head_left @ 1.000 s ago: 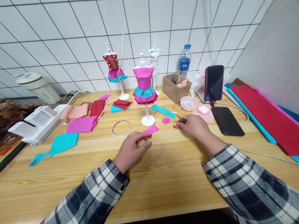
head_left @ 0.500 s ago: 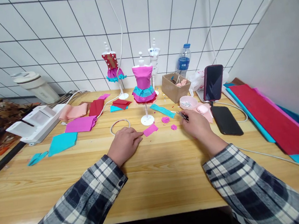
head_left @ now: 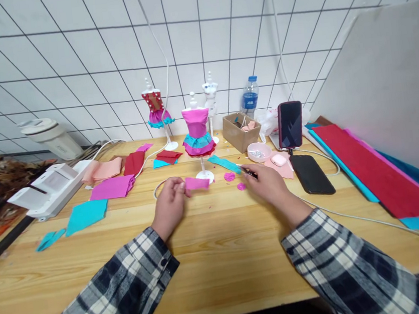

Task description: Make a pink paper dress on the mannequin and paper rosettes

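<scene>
My left hand [head_left: 171,200] pinches one end of a small magenta crepe paper piece [head_left: 197,183], lifted just off the table. In my right hand [head_left: 266,183] is a small dark pair of scissors [head_left: 249,172], mostly hidden by the fingers, its tip by a turquoise strip [head_left: 225,164]. Two magenta round pieces lie between the hands: a larger pleated rosette [head_left: 229,176] and a smaller one [head_left: 241,186]. Behind them stands a white dress form [head_left: 204,175] wearing a magenta top [head_left: 196,123] and a ruffled turquoise and magenta skirt [head_left: 199,144].
Two more dress forms [head_left: 155,102] stand near the tiled wall. A cardboard box [head_left: 239,136], a water bottle [head_left: 250,97], a pink bowl [head_left: 259,151] and phones [head_left: 313,174] are at right. Folded colored sheets [head_left: 112,187] lie left; long rolls [head_left: 380,167] lie far right.
My left hand has picked the magenta piece up from the table, its fingers now closed on the edge. The right hand still holds the scissors. The view has tilted up slightly.
</scene>
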`<state>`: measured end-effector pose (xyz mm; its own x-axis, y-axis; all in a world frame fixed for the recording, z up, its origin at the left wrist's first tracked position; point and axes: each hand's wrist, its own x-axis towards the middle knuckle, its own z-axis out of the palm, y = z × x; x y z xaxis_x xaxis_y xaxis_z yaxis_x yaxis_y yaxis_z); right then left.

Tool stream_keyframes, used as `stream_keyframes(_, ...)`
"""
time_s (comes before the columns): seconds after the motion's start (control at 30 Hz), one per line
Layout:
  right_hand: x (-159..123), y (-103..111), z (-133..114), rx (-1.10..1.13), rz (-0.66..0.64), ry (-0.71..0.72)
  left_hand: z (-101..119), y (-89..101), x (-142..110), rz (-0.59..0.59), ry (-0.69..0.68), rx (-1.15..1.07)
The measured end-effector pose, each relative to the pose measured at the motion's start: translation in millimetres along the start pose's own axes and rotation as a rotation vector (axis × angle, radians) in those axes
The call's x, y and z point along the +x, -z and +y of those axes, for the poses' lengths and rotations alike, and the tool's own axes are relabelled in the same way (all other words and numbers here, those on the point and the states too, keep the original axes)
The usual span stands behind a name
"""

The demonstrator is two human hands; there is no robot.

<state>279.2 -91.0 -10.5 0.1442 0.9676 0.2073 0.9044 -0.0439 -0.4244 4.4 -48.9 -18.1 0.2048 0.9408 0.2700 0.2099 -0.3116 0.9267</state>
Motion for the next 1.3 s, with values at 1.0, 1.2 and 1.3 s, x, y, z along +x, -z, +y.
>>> stream_keyframes(1.0,-3.9,8.0,-4.9,0.237,-0.011,0.047,18.3,-21.9,-30.0,-0.695,-0.597,0.881)
stream_keyframes(1.2,-23.4,-16.8,-37.9,0.147,-0.207,0.301,19.6,-23.1,-32.2,-0.656,-0.645,0.993)
stream_keyframes(1.3,-27.4,-22.3,-42.7,0.001,-0.246,0.343,25.9,-22.9,-32.4,-0.651,-0.617,0.968)
